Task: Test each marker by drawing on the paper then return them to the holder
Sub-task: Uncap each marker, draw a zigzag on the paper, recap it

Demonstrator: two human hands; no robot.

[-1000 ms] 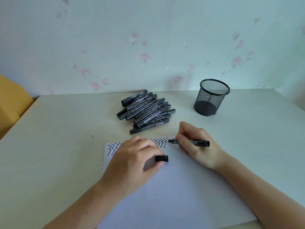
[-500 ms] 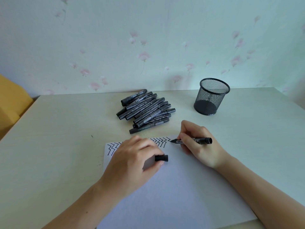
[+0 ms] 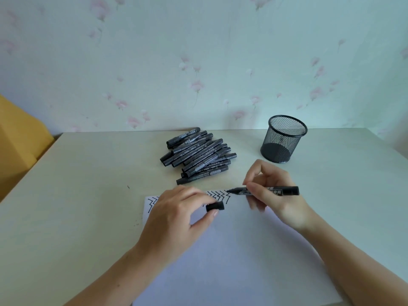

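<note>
While marker pile (image 3: 196, 154) beside paper (image 3: 231, 250), mesh holder (image 3: 283, 140) well apart.

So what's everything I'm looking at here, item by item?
table: one, pale beige, against the wall
marker pile: many, black, table centre
mesh holder: one, black, back right, looks empty
paper: one white sheet, zigzags along its far edge
open marker: one, black, tip at the zigzags
cap: one, black
yellow object: one, far left
left hand: pinches the cap
right hand: holds the open marker
</note>
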